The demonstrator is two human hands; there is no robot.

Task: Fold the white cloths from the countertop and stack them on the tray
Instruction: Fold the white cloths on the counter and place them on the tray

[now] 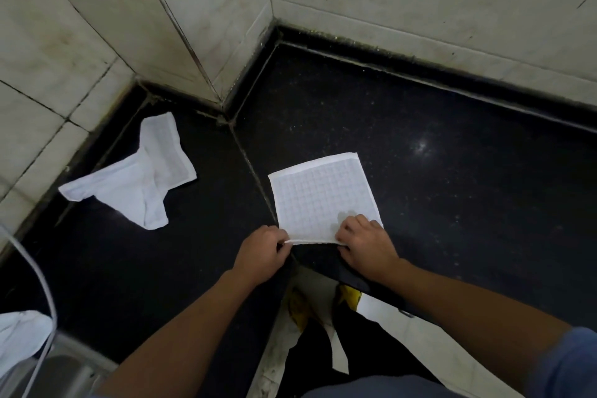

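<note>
**Gripped at the near corners**

Pinched by the left hand (260,254) and right hand (365,244), fingers curled on each near corner: a white grid-weave cloth (323,197) with plain hem, spread flat on the black countertop (452,187). Far left, crumpled by the tiled wall (64,42), a second cloth (135,178).

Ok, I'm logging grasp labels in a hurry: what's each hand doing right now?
Left hand: pinches the near left corner of the flat white cloth.
Right hand: fingers curled on the same cloth's near right corner, holding it.
</note>
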